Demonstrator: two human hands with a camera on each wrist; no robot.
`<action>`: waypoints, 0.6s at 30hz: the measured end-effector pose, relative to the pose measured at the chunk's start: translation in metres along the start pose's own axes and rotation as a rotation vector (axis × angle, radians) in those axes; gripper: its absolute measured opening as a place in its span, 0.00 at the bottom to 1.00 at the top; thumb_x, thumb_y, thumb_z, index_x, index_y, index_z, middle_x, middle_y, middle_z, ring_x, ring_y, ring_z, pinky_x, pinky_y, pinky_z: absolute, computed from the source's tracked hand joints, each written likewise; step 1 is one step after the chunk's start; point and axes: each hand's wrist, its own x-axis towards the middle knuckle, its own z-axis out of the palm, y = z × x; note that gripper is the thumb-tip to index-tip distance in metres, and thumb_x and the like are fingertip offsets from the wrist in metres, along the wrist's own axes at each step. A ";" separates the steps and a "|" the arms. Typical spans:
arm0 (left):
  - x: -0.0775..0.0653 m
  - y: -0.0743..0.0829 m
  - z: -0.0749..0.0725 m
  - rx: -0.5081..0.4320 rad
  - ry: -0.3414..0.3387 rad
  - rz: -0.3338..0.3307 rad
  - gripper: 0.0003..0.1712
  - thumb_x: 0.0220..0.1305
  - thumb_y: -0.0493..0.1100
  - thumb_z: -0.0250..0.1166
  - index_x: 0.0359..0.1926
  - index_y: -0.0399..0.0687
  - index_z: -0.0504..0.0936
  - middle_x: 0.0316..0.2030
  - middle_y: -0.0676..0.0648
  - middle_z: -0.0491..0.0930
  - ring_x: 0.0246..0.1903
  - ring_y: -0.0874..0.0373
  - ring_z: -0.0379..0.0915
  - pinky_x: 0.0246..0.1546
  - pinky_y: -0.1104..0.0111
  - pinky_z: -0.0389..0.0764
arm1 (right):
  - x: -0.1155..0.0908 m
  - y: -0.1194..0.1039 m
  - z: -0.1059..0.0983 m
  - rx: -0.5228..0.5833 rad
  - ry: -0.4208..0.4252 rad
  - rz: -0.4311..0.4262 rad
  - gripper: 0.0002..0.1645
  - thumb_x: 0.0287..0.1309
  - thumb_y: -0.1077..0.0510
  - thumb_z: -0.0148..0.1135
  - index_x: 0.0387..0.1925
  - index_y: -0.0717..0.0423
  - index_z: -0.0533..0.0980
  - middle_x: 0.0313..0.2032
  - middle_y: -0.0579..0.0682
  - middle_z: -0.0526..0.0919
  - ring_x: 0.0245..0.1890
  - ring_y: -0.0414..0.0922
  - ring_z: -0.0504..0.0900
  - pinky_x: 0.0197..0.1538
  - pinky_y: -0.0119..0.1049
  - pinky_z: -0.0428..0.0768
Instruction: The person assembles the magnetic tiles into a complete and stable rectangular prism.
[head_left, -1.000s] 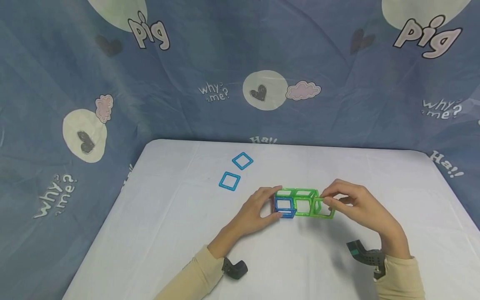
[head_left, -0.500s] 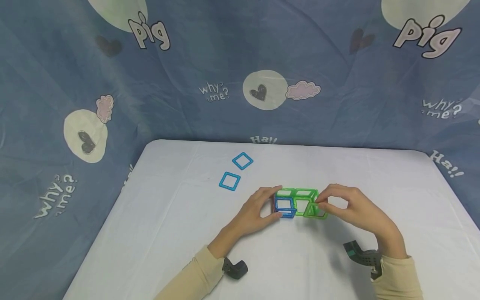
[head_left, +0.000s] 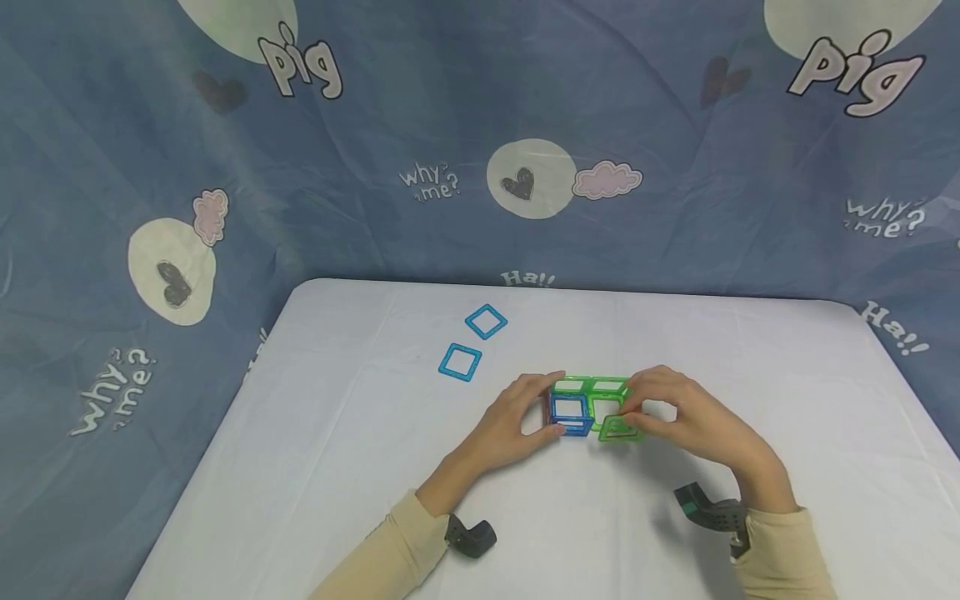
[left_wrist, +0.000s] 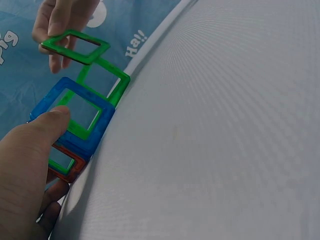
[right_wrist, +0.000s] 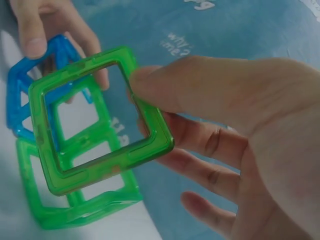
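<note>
My left hand (head_left: 504, 427) grips the left end of a small boxy build of magnetic tiles on the white table. Its thumb presses a blue tile (left_wrist: 101, 131) at the front, beside a red tile (left_wrist: 75, 172) at the end. The build's right part is made of green tiles (head_left: 609, 379). Between thumb and fingers, my right hand (head_left: 678, 417) pinches a single green square magnetic tile (right_wrist: 112, 170). That tile is tilted, and in the head view it overlaps the build's front right, just right of the blue section.
Two loose blue square tiles, one nearer (head_left: 454, 375) and one farther (head_left: 495, 328), lie flat on the table (head_left: 360, 400) behind and left of the build. A blue patterned cloth (head_left: 420, 100) hangs behind the table. Both wrists carry a black camera mount (head_left: 471, 539).
My right hand has moved left with the green tile, from the build's right end to its front right, and the tile has tipped. The left hand and the build have stayed put.
</note>
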 end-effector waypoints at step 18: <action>0.000 0.000 0.000 -0.007 -0.011 -0.017 0.41 0.59 0.64 0.61 0.70 0.77 0.52 0.62 0.60 0.65 0.64 0.61 0.62 0.63 0.57 0.69 | 0.003 0.011 0.014 -0.036 -0.040 0.014 0.07 0.50 0.56 0.70 0.26 0.37 0.80 0.36 0.36 0.84 0.50 0.49 0.78 0.65 0.64 0.52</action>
